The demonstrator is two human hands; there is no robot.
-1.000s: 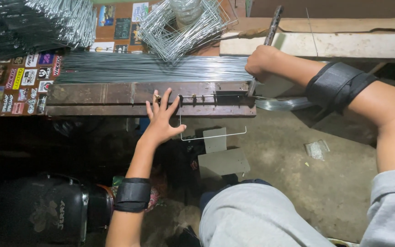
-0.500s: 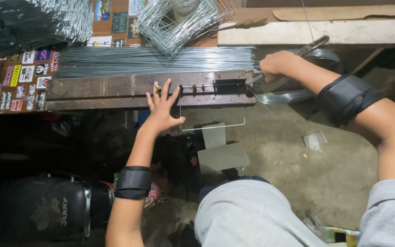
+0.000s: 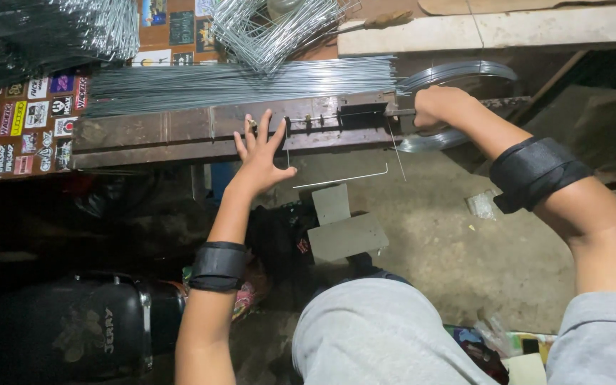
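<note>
Left hand [image 3: 259, 153], fingers spread wide, presses flat on the metal jig [image 3: 180, 132] at the tabletop's front edge. Right hand [image 3: 440, 107] fisted around the lever [image 3: 401, 112]. Straight wires [image 3: 237, 82] bundled just behind; bent wire [image 3: 340, 178] hangs below the edge.

The floor [image 3: 450, 242] is bare grey concrete, stained and gritty, with scraps of paper and small litter scattered to the right. Two flat grey slabs [image 3: 344, 228] lie on it near the middle. The far side is closed off by a long brown tabletop [image 3: 144, 135], its left end plastered with colourful stickers [image 3: 33, 121]. Beyond it on the right runs a pale wooden plank [image 3: 536, 28]. To the near left everything sinks into deep shadow, where a black glossy container [image 3: 65, 328] sits. Light is dim and falls mostly on the floor at the right.
</note>
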